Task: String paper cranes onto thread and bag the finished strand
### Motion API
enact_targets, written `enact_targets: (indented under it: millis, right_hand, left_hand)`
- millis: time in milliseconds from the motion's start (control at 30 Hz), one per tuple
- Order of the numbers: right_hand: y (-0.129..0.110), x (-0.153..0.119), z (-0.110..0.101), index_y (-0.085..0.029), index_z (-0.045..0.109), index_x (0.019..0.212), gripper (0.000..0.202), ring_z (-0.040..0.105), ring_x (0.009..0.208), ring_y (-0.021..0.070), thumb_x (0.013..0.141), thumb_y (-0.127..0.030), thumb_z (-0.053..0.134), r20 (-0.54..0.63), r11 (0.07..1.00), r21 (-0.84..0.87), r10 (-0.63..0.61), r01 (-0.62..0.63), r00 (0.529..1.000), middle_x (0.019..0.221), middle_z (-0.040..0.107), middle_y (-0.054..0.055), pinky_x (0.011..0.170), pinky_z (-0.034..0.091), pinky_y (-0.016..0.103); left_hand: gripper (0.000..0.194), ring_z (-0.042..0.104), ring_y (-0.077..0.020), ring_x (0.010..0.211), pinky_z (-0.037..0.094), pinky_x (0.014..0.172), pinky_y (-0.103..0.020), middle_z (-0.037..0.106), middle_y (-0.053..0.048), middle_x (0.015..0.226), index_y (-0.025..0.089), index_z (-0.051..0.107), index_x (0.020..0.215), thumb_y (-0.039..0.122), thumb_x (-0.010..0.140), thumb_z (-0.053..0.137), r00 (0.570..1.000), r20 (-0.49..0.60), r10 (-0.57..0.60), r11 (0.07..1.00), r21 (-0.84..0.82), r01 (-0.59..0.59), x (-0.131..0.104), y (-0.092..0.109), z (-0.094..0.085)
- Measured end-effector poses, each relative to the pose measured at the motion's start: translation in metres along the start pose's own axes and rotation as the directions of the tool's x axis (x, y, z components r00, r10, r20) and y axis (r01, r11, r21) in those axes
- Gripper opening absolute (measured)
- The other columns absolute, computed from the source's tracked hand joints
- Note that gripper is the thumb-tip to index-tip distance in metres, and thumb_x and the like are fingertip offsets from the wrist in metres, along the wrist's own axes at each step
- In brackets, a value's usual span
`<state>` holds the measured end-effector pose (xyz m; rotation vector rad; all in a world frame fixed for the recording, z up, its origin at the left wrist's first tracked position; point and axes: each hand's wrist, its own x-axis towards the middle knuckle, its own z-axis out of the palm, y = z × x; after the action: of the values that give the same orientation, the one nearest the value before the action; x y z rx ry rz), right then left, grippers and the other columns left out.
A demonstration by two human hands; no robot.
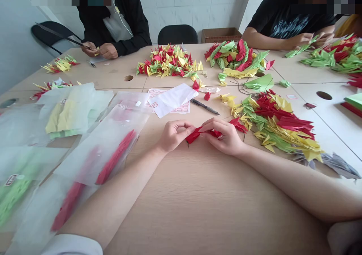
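Note:
Near the middle of the table, my left hand [174, 135] pinches the left end of some red folded paper cranes [193, 135] between thumb and fingers. The fingers of my right hand [224, 136] close on the same red paper from the other side, hiding part of it. A short dark thread end hangs below the red paper. Just beyond my right hand lies another red paper crane [238, 125], touching a row of yellow cranes [231, 105]. To the right is a pile of red, yellow and green paper crane strings [285, 121].
Plastic bags [113, 142] of red, green and yellow folded paper cover the left side. A pen [205, 107] and a white paper slip [177, 98] lie ahead. More crane piles [169, 62] sit farther back. Two people work across the table, beside a black chair [177, 34].

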<state>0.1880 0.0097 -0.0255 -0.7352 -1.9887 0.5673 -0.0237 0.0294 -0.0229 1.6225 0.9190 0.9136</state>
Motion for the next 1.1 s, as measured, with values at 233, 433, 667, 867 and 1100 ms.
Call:
enact_targets:
  millis: [233,433,667,867,1100]
  right_hand:
    - [0.0015,-0.0001,0.0005,-0.021,0.066,0.1,0.012,0.066,0.086,0.0176,0.09,-0.016,0.061,0.059,1.0,-0.019,0.011,-0.01,0.998,0.097,0.067,0.008,0.077,0.056,0.032]
    - [0.0026,-0.0016,0.0009,-0.021,0.065,0.097,0.013,0.066,0.088,0.0179,0.09,-0.013,0.058,0.018,0.999,-0.029,-0.014,0.014,1.0,0.096,0.067,0.007,0.076,0.056,0.032]
    - [0.0024,-0.0008,0.0009,-0.022,0.064,0.1,0.01,0.065,0.091,0.0185,0.092,-0.019,0.058,0.057,0.999,-0.05,0.018,-0.015,0.998,0.105,0.065,0.009,0.079,0.056,0.033]
    - [-0.0008,0.0006,0.0,-0.021,0.062,0.098,0.008,0.064,0.087,0.0175,0.094,-0.019,0.055,0.11,0.996,-0.011,0.092,-0.092,0.99,0.1,0.066,0.008,0.077,0.056,0.032]
    - [0.0006,-0.0018,0.0011,-0.019,0.059,0.092,0.002,0.061,0.073,0.0135,0.09,-0.019,0.059,0.065,0.975,0.017,0.22,-0.221,0.973,0.084,0.066,0.003,0.064,0.053,0.025]
  left_hand:
    - [0.027,0.056,-0.0131,0.063,0.045,0.06,-0.024,0.066,-0.003,0.071,0.013,0.069,0.079,0.039,0.084,0.068,0.997,0.019,-0.072,0.996,-0.051,0.073,-0.0016,-0.0012,0.0044]
    - [0.027,0.053,-0.0113,0.065,0.043,0.062,-0.023,0.062,-0.001,0.069,0.014,0.067,0.076,0.037,0.089,0.062,0.998,0.051,-0.043,0.997,-0.069,0.047,-0.0013,0.0021,0.0018]
    - [0.027,0.058,-0.0148,0.064,0.047,0.059,-0.026,0.066,-0.004,0.072,0.014,0.069,0.078,0.039,0.086,0.065,0.998,0.05,-0.049,0.999,0.017,0.049,-0.0017,0.0014,0.0021]
    - [0.025,0.056,-0.0137,0.063,0.044,0.059,-0.025,0.064,-0.002,0.071,0.015,0.067,0.078,0.037,0.088,0.061,0.999,0.044,-0.015,0.996,0.094,0.011,-0.0023,0.0005,0.0037]
    - [0.023,0.062,-0.0173,0.078,0.046,0.074,-0.028,0.069,-0.004,0.082,0.015,0.068,0.085,0.029,0.092,0.051,0.986,0.08,0.145,0.965,0.211,-0.158,-0.004,0.0047,0.004]
